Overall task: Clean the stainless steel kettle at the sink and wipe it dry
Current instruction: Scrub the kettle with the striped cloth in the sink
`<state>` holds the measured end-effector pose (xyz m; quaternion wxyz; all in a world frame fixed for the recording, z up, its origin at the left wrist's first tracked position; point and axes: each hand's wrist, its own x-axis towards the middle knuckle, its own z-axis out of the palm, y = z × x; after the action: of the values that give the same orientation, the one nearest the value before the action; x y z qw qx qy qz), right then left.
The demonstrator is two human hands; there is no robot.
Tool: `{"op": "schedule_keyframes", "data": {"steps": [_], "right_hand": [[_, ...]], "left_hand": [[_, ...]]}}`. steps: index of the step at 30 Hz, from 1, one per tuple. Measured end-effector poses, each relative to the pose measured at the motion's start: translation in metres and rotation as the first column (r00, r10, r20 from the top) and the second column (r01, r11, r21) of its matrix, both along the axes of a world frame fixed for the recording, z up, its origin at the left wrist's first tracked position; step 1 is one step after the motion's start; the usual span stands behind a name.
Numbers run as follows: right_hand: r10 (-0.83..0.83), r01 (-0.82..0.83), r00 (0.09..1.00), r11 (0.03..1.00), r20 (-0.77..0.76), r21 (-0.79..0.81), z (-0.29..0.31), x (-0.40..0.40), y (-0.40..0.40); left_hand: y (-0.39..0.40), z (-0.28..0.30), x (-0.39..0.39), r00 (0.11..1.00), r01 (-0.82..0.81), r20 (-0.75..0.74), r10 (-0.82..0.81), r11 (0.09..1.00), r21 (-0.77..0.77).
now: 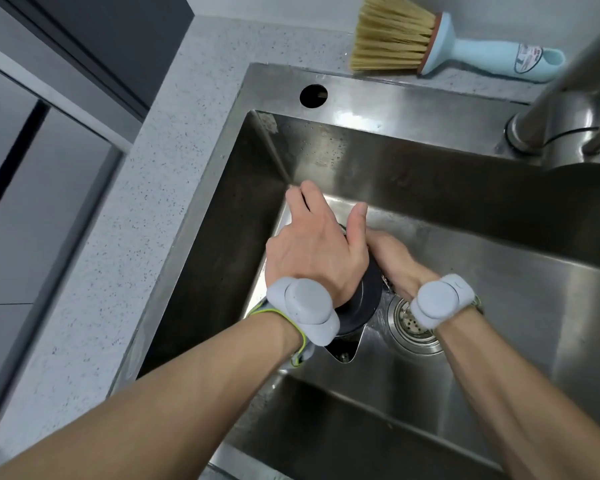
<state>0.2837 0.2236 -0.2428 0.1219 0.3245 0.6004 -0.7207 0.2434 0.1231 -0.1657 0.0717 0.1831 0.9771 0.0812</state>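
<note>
Head view, nearest first: two bare forearms reach down into the sink (413, 157), each wrist wearing a grey band. The left hand (314, 247) lies over the kettle (361, 306), which sits low in the basin just left of the drain (414, 325). Its fingers look spread and fairly straight, pressing on the kettle's top rather than curling round it. The right hand (394, 258) sits at about 3 o'clock of the kettle, tucked against its side — fingers hidden behind the left thumb, so I cannot tell whether it grips the kettle, holds a cloth, or merely touches.

Only a dark rim and a spout-like point at 6 o'clock show of the kettle; the rest is covered by the hands.

Farther off, at 12 o'clock on the counter (160, 202), a brush (440, 43) lies unused, and the tap (548, 123) stands at 2 o'clock with no water seen running.

Judged from this, the washing or rubbing stage is under way — rinsing may remain, and wiping dry certainly does, as no drying cloth is visible.
</note>
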Motion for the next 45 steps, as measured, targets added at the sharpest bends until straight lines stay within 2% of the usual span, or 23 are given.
{"op": "schedule_keyframes", "data": {"steps": [2, 3, 5, 9, 11, 12, 13, 14, 15, 18, 20, 21, 24, 26, 28, 30, 32, 35, 37, 38, 42, 43, 45], "right_hand": [[-0.071, 0.085, 0.984, 0.993, -0.164, 0.078, 0.002, 0.0, -0.001], [-0.143, 0.158, 0.966, 0.986, -0.217, 0.057, 0.004, -0.003, 0.0], [-0.199, 0.207, 0.959, 0.978, -0.201, 0.022, 0.002, -0.01, 0.002], [0.023, -0.023, 1.0, 0.999, -0.004, 0.027, -0.007, -0.007, 0.002], [-0.009, 0.015, 0.997, 0.997, -0.076, 0.072, -0.003, -0.005, 0.0], [-0.089, 0.093, 0.98, 0.996, -0.176, 0.011, -0.002, -0.005, 0.001], [-0.185, 0.161, 0.953, 0.98, -0.238, -0.117, 0.002, -0.006, 0.003], [-0.263, 0.204, 0.93, 0.951, -0.256, -0.233, 0.003, -0.008, 0.006], [-0.275, 0.204, 0.929, 0.939, -0.246, -0.278, 0.003, -0.008, 0.007], [-0.035, 0.033, 0.998, 0.999, -0.06, -0.03, -0.01, -0.004, 0.003], [0.016, -0.016, 0.998, 1.0, 0.059, -0.001, -0.013, 0.004, 0.002], [0.01, -0.011, 0.999, 1.0, 0.037, 0.012, -0.014, 0.007, 0.002], [-0.089, 0.074, 0.974, 0.994, -0.211, -0.078, -0.009, 0.007, 0.006], [-0.063, 0.056, 0.965, 0.998, -0.253, -0.034, -0.006, -0.004, 0.008], [0.038, -0.035, 0.986, 0.999, -0.165, 0.023, -0.008, -0.014, 0.009], [0.171, -0.171, 0.984, 0.985, -0.045, 0.006, -0.008, -0.016, 0.009], [0.212, -0.212, 0.977, 0.977, 0.001, 0.021, -0.01, -0.015, 0.009], [0.061, -0.045, 0.986, 0.994, -0.156, 0.104, -0.009, -0.013, 0.008], [-0.072, 0.077, 0.977, 0.997, -0.202, 0.016, -0.013, -0.011, 0.008], [-0.081, 0.08, 0.982, 0.997, -0.169, -0.01, -0.016, -0.011, 0.007], [0.06, -0.061, 0.996, 0.998, 0.069, 0.01, -0.019, -0.007, 0.004], [0.052, -0.054, 0.998, 0.997, 0.025, 0.054, -0.017, -0.005, 0.004], [-0.03, 0.042, 0.971, 0.998, -0.235, 0.047, -0.009, -0.002, 0.004]], "left_hand": [[-0.001, -0.001, 0.0, 1.0, 0.0, 0.001, 0.0, 1.0, 0.002], [-0.001, -0.001, 0.0, 1.0, -0.001, 0.001, 0.001, 1.0, 0.005], [-0.001, -0.001, 0.0, 1.0, -0.006, 0.003, 0.006, 1.0, 0.005], [0.0, -0.001, 0.0, 1.0, -0.002, 0.01, 0.002, 1.0, -0.01], [-0.001, -0.001, -0.001, 1.0, 0.0, 0.011, 0.0, 1.0, -0.006], [-0.001, -0.001, 0.0, 1.0, 0.001, 0.009, -0.001, 1.0, -0.003], [-0.001, 0.0, 0.0, 1.0, 0.0, 0.005, 0.0, 1.0, -0.002], [-0.001, 0.001, 0.001, 1.0, -0.001, 0.003, 0.001, 1.0, -0.001], [-0.001, 0.002, 0.001, 1.0, -0.001, 0.005, 0.001, 1.0, -0.004], [0.0, 0.002, 0.0, 1.0, 0.002, 0.018, -0.002, 1.0, -0.012], [-0.001, 0.002, 0.0, 1.0, 0.001, 0.013, -0.001, 1.0, -0.005], [-0.001, 0.001, 0.0, 1.0, 0.002, 0.012, -0.002, 1.0, -0.003], [-0.001, 0.0, 0.0, 1.0, -0.001, 0.005, 0.001, 1.0, 0.004], [-0.001, 0.0, 0.0, 1.0, -0.002, 0.001, 0.002, 1.0, 0.006], [-0.001, 0.0, 0.0, 1.0, -0.004, 0.006, 0.004, 1.0, 0.004], [-0.001, -0.001, 0.0, 1.0, -0.012, 0.003, 0.012, 1.0, -0.012], [-0.001, -0.002, 0.001, 1.0, -0.016, -0.005, 0.016, 1.0, -0.018], [-0.001, -0.003, 0.0, 1.0, -0.014, -0.009, 0.013, 1.0, -0.01], [-0.001, -0.003, 0.0, 1.0, -0.012, -0.01, 0.012, 1.0, -0.008], [-0.001, -0.003, -0.001, 1.0, -0.012, -0.011, 0.011, 1.0, -0.011], [0.0, -0.001, 0.0, 1.0, -0.012, -0.009, 0.011, 1.0, -0.022], [-0.001, -0.001, 0.0, 1.0, -0.011, -0.007, 0.011, 1.0, -0.018], [-0.002, -0.002, 0.0, 1.0, -0.011, -0.004, 0.011, 1.0, 0.002]]}}
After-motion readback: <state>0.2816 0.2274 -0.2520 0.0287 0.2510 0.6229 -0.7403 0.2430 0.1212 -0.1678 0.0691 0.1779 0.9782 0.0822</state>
